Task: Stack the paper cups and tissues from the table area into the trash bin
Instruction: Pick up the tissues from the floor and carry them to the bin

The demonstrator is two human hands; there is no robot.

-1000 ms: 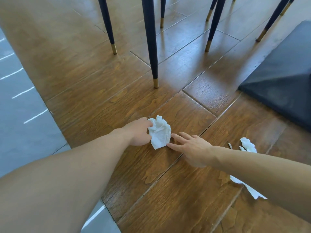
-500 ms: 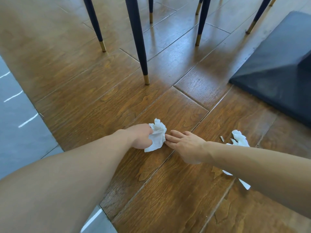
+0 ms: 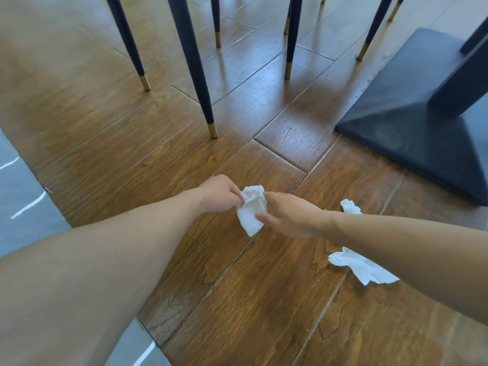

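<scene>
1. A crumpled white tissue (image 3: 252, 210) is held just above the wooden floor (image 3: 264, 286), between both hands, near the middle of the visible floor area.
2. The grip of the left hand (image 3: 220, 192) is narrow and pinched on the tissue's upper left edge; the grip of the right hand (image 3: 286, 215) is closed on its right side, thumb below and fingers above.
3. Two further tissue pieces (image 3: 363, 268) are noted on the floor beside and under the right forearm, toward the dark table base (image 3: 412, 107).
4. No paper cups and no trash bin are visible.
5. Risk: the thin tissue is judged liable to tear if pulled by both hands in opposing directions.
6. Risk: its loose lower corner could slip free during lifting if either pinch is relaxed.
7. Risk: the pieces behind the forearm may be overlooked, being partly hidden.
</scene>
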